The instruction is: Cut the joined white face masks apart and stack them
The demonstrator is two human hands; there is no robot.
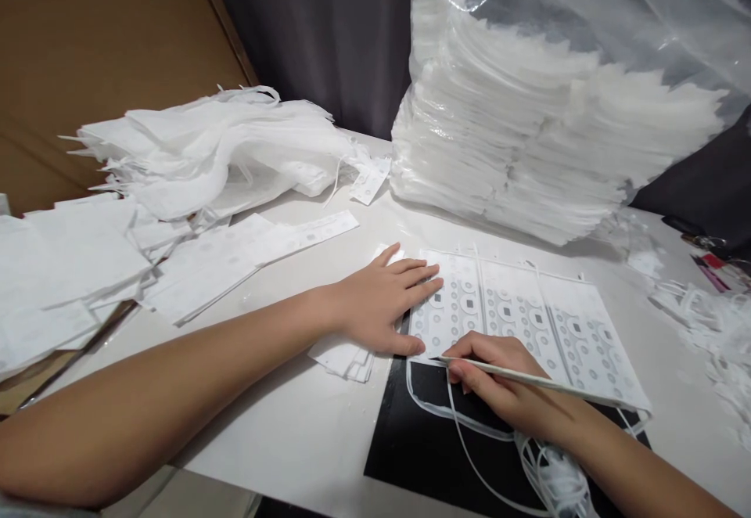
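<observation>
My left hand [390, 299] lies flat with fingers spread. Its fingertips press the left edge of a white sheet [516, 307] printed with grey circles and small dark squares. Beneath the palm are small cut white pieces [346, 357]. Along the sheet's front edge, my right hand [498, 381] is closed in a pinch on the left end of a narrow white strip [545, 379]. That strip runs back over the wrist to the sheet's front right corner. The sheet lies partly on a black mat [422, 447]. A thin loose strip [469, 447] hangs below the right fingers.
Tangled white offcuts [557, 479] lie by my right forearm, with more scraps [716, 338] at the far right. A tall stack of white sheets in a clear plastic bag [528, 127] stands behind. Crumpled white material [223, 150] and cut printed sheets [217, 267] are at left.
</observation>
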